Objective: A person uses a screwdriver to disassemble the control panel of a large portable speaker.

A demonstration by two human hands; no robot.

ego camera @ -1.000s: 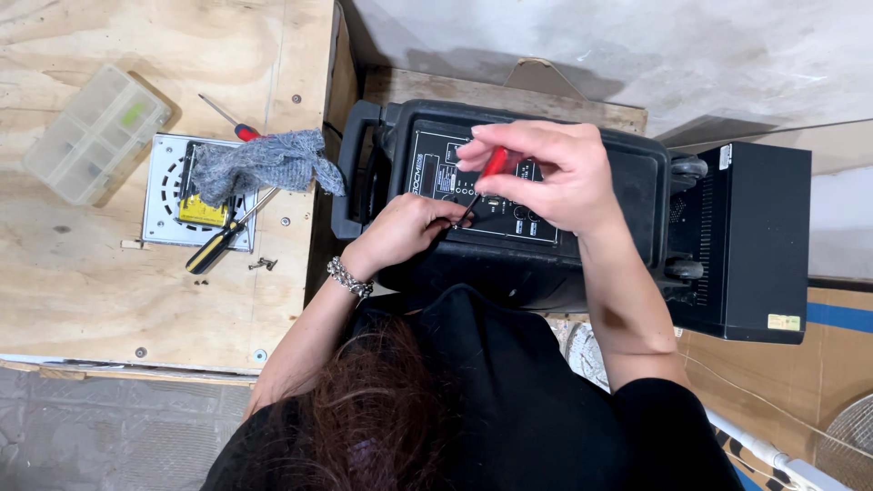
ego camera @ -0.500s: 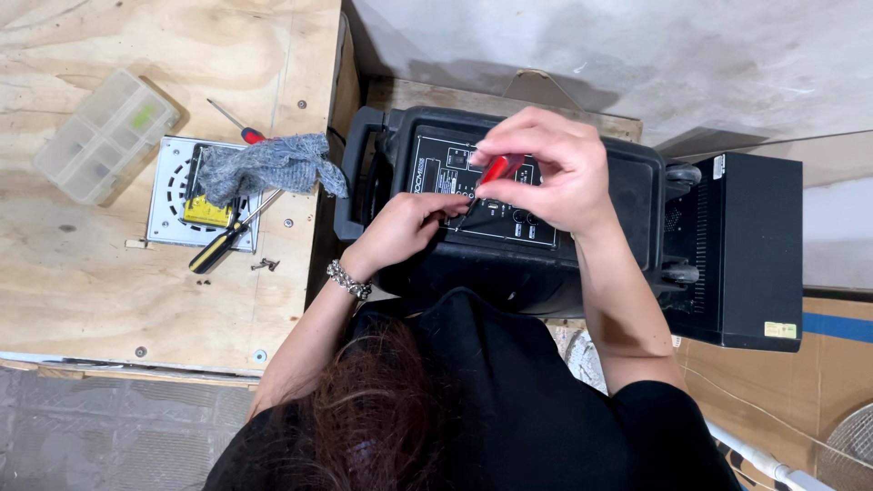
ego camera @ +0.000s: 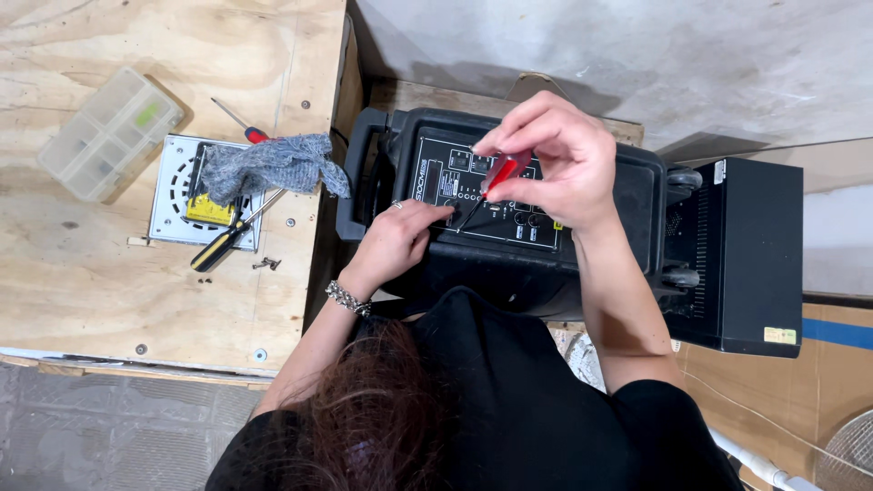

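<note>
- Plywood bench (ego camera: 109,291), frame left, carries loose screws (ego camera: 265,265).
- Right hand (ego camera: 555,159) pinches a red screwdriver (ego camera: 496,177) on the speaker (ego camera: 509,227) panel; unscrewing looks unfinished.
- Left hand (ego camera: 400,241) rests fingertips there, holding nothing.

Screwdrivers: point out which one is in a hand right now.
The red-handled screwdriver in the right hand, tip on the black speaker's panel. The other red one and the yellow-and-black one lie on the plywood bench.

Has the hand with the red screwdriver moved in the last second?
Barely. The right hand keeps the red-handled screwdriver on the same spot of the black speaker's control panel, only turning slightly; no real shift against the panel.
</note>
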